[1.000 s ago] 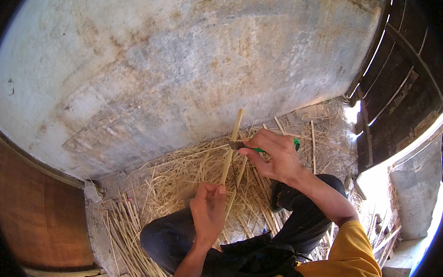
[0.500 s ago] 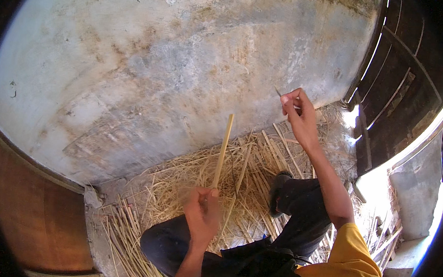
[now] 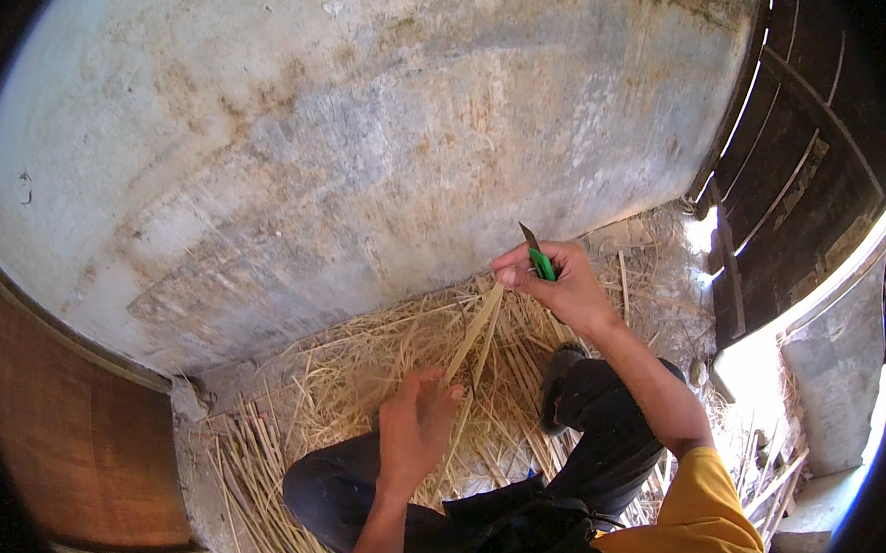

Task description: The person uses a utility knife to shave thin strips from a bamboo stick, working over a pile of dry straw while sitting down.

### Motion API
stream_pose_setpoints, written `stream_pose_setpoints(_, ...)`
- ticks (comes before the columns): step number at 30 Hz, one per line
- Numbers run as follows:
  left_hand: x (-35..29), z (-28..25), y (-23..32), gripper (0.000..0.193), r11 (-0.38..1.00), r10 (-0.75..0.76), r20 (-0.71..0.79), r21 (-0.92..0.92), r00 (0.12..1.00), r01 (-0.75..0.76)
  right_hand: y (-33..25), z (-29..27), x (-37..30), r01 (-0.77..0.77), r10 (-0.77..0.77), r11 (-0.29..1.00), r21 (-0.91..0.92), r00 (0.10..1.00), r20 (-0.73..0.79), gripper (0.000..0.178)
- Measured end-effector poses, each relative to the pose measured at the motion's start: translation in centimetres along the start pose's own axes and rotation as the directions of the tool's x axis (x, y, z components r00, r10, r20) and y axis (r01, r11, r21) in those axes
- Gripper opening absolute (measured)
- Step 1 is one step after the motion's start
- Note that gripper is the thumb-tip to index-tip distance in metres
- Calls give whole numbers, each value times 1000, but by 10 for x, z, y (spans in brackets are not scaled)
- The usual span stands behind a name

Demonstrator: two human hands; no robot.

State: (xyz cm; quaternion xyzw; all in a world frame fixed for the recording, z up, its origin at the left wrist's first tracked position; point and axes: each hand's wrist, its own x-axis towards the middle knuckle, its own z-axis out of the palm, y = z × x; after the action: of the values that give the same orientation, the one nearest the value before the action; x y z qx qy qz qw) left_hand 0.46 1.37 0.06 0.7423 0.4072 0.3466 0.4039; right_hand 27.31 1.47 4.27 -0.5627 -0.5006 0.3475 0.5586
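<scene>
Before stained wall (image 3: 400, 144), above littered floor (image 3: 188, 463): holding top of pale strip (image 3: 475, 328) in right fingers (image 3: 508, 276), green-handled knife (image 3: 542, 265) gripped alongside, blade (image 3: 528, 237) up, probably sparing strip; left fingers (image 3: 420, 377) beside lower end, grip unclear.

Head fisheye; faces down; left hand (image 3: 416, 431), right hand (image 3: 571, 291) near

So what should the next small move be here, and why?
I'd probably firm up the left hand on the lower end of the pale strip. Its grip there is hard to confirm, while the right hand seems to pinch the upper end and also holds the green-handled knife, blade pointing up. A steady left hold could free the right for the knife.
</scene>
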Motion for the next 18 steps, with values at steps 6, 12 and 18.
stream_pose_setpoints(6,1,2,0,22,1000,0,-24,7,1000,0,-6,10,-9,-34,35,999,-12,998,55,23)
stream_pose_setpoints(12,0,4,0,12,994,61,-47,-89,997,-65,-10,8,-12,-101,97,994,48,991,87,25)
stream_pose_setpoints(18,-2,3,1,18,990,-41,-20,-136,999,38,-14,10,-13,-40,33,996,86,996,84,34)
